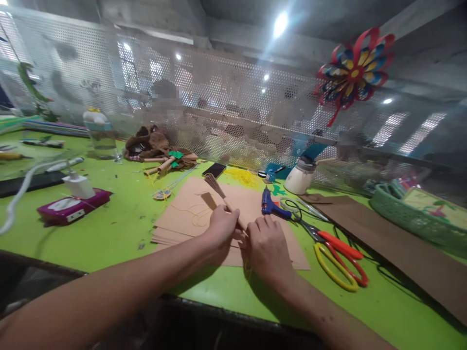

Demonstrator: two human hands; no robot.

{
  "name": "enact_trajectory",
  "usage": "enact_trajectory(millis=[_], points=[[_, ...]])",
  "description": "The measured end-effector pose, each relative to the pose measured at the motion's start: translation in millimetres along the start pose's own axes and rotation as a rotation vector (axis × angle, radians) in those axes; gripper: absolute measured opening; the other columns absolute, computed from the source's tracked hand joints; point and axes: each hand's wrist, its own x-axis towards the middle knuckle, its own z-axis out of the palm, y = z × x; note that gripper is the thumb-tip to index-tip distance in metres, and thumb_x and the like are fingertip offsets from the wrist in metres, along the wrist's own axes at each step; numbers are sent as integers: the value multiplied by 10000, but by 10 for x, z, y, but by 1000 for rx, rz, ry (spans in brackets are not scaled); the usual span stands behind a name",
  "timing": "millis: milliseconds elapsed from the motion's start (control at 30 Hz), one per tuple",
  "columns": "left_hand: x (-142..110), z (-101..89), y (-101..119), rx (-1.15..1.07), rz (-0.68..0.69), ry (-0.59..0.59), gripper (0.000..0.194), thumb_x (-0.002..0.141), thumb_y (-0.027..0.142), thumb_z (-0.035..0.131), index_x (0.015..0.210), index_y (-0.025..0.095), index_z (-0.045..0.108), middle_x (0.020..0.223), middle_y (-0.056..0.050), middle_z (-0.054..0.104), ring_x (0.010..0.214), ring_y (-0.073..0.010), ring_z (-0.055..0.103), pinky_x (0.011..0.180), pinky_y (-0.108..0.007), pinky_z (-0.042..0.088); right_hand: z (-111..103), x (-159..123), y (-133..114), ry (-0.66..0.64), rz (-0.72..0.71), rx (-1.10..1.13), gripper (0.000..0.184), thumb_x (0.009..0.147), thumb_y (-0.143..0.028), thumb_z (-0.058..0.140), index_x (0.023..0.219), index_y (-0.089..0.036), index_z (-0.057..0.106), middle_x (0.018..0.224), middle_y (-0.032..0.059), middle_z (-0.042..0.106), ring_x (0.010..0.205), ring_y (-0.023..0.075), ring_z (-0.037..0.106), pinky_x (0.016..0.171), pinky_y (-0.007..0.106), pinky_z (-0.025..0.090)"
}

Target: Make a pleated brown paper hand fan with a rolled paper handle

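A thin brown paper roll [229,203] with a fringed, brush-like end [214,185] slants between my hands above several brown paper sheets [171,221]. My left hand [223,224] wraps round its middle. At the roll's lower end my right hand [268,245] is closed, its fingertips curled down and partly hidden. Loose yellow thread [197,214] lies on the sheets, and more strands hang beneath the right hand. Just beyond that hand is a blue glue gun [269,203]. Scissors [339,255] with red and yellow handles lie to its right.
Around the green table stand a purple power strip [73,206], a water bottle [99,133], a white jar [301,176] and a green basket [412,218]. A phone [214,169] and yellow shreds [242,177] lie behind the sheets. A perforated screen [233,112] closes the back.
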Motion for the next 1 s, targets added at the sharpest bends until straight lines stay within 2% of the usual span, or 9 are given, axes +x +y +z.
enact_trajectory(millis=[133, 333, 433, 533, 600, 700, 767, 867, 1000], points=[[59, 46, -3, 37, -39, 22, 209, 787, 244, 699, 892, 143, 549, 554, 14, 576, 435, -111, 556, 416, -195, 425, -10, 4, 61, -25, -46, -61, 126, 886, -181, 561, 774, -146, 609, 773, 109, 585, 768, 254, 443, 686, 378, 314], [44, 109, -72, 71, -113, 4, 212, 837, 293, 665, 908, 110, 587, 637, -51, 632, 512, -128, 592, 470, -221, 457, 142, -27, 195, -53, -102, -62, 99, 818, -104, 548, 757, -142, 616, 763, 122, 582, 760, 261, 437, 689, 381, 312], [26, 103, -59, 108, -177, -35, 267, 885, 323, 608, 1004, 85, 604, 854, -113, 670, 703, -164, 645, 620, -277, 529, 209, -57, 212, -60, -113, -59, 118, 819, -96, 527, 762, -139, 621, 756, 127, 585, 761, 264, 439, 675, 378, 310], [19, 68, 5, 161, -258, -98, 327, 915, 339, 566, 1156, 118, 575, 1122, -114, 617, 940, -203, 627, 799, -383, 542, 232, -76, 203, -73, -124, -42, 109, 807, -96, 530, 768, -138, 623, 760, 129, 585, 764, 264, 443, 661, 371, 313], [19, 14, 65, 207, -304, -149, 249, 932, 262, 510, 1060, 76, 616, 1035, -128, 648, 870, -194, 644, 772, -367, 550, 233, -81, 198, -86, -135, -28, 105, 800, -96, 534, 767, -139, 623, 764, 129, 584, 767, 263, 445, 659, 368, 321], [-5, -133, 146, 280, -346, -251, 254, 871, 111, 423, 749, 58, 640, 696, -128, 664, 591, -169, 639, 593, -298, 536, 235, -84, 204, -107, -152, -6, 114, 797, -81, 532, 760, -138, 625, 762, 125, 585, 773, 258, 453, 656, 358, 333], [-49, -262, 179, 323, -318, -310, 232, 824, 98, 433, 699, 87, 629, 641, -108, 654, 536, -173, 625, 523, -284, 502, 240, -84, 212, -119, -161, 8, 123, 801, -72, 531, 751, -136, 624, 756, 119, 587, 774, 251, 461, 650, 350, 338], [-123, -446, 211, 393, -166, -319, 213, 821, 164, 447, 666, 137, 590, 657, -87, 651, 531, -164, 598, 503, -273, 457, 244, -82, 220, -131, -169, 27, 125, 806, -76, 535, 739, -134, 623, 749, 113, 591, 769, 243, 467, 635, 344, 339], [-143, -564, 287, 546, 98, -317, 149, 744, 196, 606, 599, 180, 579, 604, -31, 587, 611, -167, 540, 624, -279, 430, 229, -78, 219, -140, -179, 45, 125, 807, -79, 537, 734, -131, 624, 752, 116, 593, 772, 242, 470, 627, 344, 340]])
